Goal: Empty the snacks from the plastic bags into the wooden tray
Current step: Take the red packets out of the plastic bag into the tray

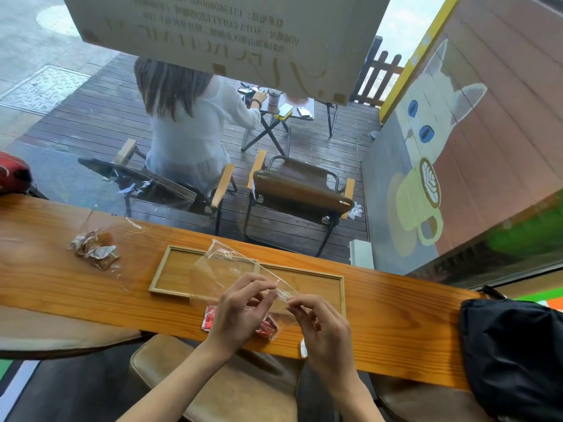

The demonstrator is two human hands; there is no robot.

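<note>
A shallow wooden tray (170, 269) with two compartments lies on the counter, and both compartments look bare. Over it I hold a clear plastic bag (225, 269), pinching one edge with my left hand (240, 309) and my right hand (316, 318) close together. Red-wrapped snacks (268, 327) lie on the counter under my hands, partly hidden; whether they are inside the bag is unclear. A second clear bag (97, 248) with brown-wrapped snacks lies on the counter to the left of the tray.
The wooden counter (396, 324) runs along a window. A black bag (515, 354) sits at its right end, a red item (12, 175) at the far left. Stools (231, 388) stand below me. Outside, a person sits on a chair.
</note>
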